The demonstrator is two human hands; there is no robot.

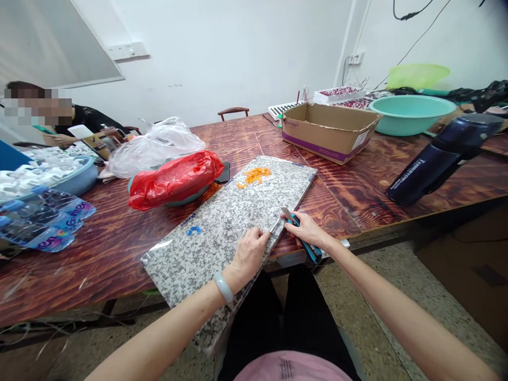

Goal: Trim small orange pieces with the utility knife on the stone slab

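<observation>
My left hand (250, 251), with a pale bangle at the wrist, pinches a slim silvery piece (274, 226) whose kind I cannot make out. My right hand (305, 230) is closed around a blue and black utility knife (313, 253). The knife's bare blade points up and left, close to the silvery piece; I cannot tell whether they touch. Both hands are over the near right edge of a speckled grey stone slab (218, 211). On the slab lie a heap of small orange pieces (254, 175) and, farther left, a few blue pieces (194, 230).
A red plastic bag (174, 180) covers a basin beyond the slab. Water bottles (47, 222) and a basin of white parts (51, 174) stand left, near a seated person (87, 119). At right are a cardboard box (329, 129), a turquoise basin (413, 114) and a dark flask (436, 159).
</observation>
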